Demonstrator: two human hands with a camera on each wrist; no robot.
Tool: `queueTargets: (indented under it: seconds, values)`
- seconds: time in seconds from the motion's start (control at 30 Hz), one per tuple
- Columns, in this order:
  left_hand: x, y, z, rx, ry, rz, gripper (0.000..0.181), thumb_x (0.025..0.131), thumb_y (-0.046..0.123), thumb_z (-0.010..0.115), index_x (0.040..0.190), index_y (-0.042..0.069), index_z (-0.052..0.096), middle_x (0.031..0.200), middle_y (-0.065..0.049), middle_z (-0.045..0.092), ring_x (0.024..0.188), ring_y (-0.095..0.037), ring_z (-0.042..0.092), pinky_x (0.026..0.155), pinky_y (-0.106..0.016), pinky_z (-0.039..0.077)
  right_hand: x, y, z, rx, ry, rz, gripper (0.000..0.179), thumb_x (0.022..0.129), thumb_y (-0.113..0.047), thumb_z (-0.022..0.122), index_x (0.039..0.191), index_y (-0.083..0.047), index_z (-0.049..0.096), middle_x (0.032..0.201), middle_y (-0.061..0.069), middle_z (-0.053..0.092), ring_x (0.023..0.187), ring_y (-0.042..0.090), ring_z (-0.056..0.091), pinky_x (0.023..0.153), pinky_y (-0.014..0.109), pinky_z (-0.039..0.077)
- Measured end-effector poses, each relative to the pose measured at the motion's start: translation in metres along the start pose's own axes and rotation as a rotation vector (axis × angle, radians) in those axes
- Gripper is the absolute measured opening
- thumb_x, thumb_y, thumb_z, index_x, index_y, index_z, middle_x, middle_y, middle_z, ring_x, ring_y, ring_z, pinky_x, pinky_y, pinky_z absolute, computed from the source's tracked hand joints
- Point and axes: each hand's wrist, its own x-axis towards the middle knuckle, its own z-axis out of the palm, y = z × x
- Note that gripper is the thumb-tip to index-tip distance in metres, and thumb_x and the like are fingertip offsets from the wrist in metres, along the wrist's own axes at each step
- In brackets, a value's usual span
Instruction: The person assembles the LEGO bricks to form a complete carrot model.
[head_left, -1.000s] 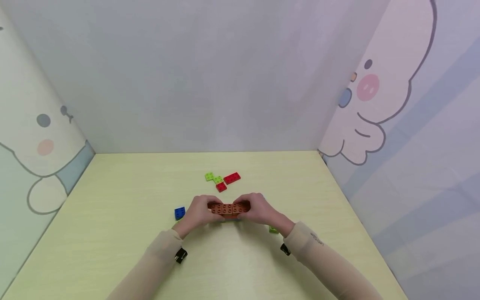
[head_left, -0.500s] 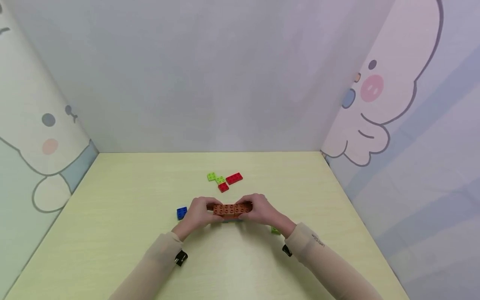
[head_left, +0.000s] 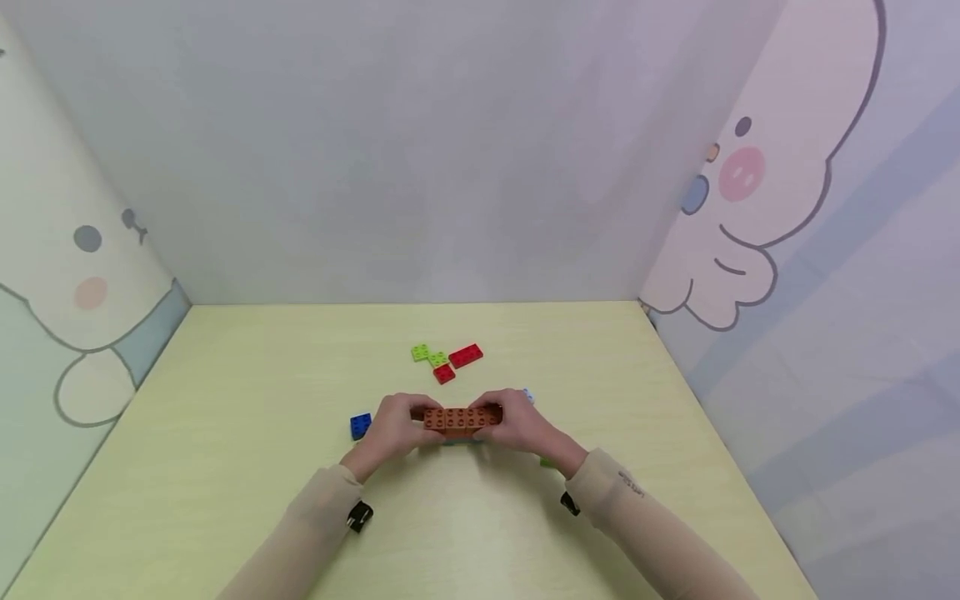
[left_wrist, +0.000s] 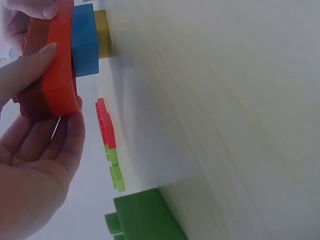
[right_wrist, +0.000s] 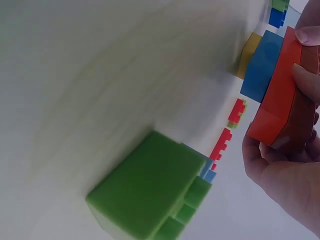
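Pale, faintly grained tabletop [head_left: 465, 533]; left hand [head_left: 396, 423] and right hand [head_left: 517, 419] curl fingers round studded brown bricks [head_left: 455, 417] and smooth red brick [left_wrist: 61, 65]; boxy blue brick [left_wrist: 85, 40], yellow brick [left_wrist: 103, 32] beneath.

Your stack [right_wrist: 275, 105] is banded brown, orange-red, blue and yellow. You also have lime bricks [head_left: 420, 352], red bricks [head_left: 466, 356], a deep-blue brick [head_left: 361, 426] and plain green bricks [right_wrist: 147, 182]. Your table [head_left: 225, 375] is pale yellow, faintly grained; your sleeves [head_left: 322, 508] are beige, dark lettering [head_left: 631, 483] on the right one.
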Motion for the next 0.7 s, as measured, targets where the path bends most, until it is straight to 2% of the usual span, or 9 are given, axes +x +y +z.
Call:
queueTargets:
  seconds: [0.4,0.6,0.7]
  values:
    - [0.001,0.001,0.002,-0.004,-0.001,0.014,0.034,0.068,0.018,0.088,0.098,0.02,0.073,0.09,0.009,0.065,0.083,-0.012,0.059,0.077,-0.035,0.048,-0.002,0.015,0.003,0.044,0.031,-0.045,0.034,0.077,-0.024,0.082,0.109,-0.018,0.07,0.101,-0.01,0.065,0.088,0.009,0.057,0.076,0.031,0.046]
    - [0.0,0.002,0.002,0.017,-0.004,-0.012,0.034,0.069,0.019,0.087,0.099,0.02,0.073,0.091,0.008,0.065,0.083,-0.013,0.058,0.078,-0.035,0.048,-0.006,0.021,0.004,0.096,0.094,-0.01,0.039,0.072,-0.032,0.085,0.106,-0.019,0.071,0.096,-0.011,0.065,0.084,0.011,0.057,0.073,0.031,0.046]
    - [-0.001,0.003,0.003,0.024,0.0,-0.019,0.034,0.068,0.017,0.087,0.099,0.02,0.073,0.091,0.008,0.065,0.084,-0.014,0.058,0.078,-0.036,0.048,-0.009,0.027,0.006,0.134,0.117,0.005,0.04,0.072,-0.03,0.085,0.106,-0.017,0.07,0.095,-0.01,0.065,0.084,0.011,0.057,0.073,0.031,0.047]
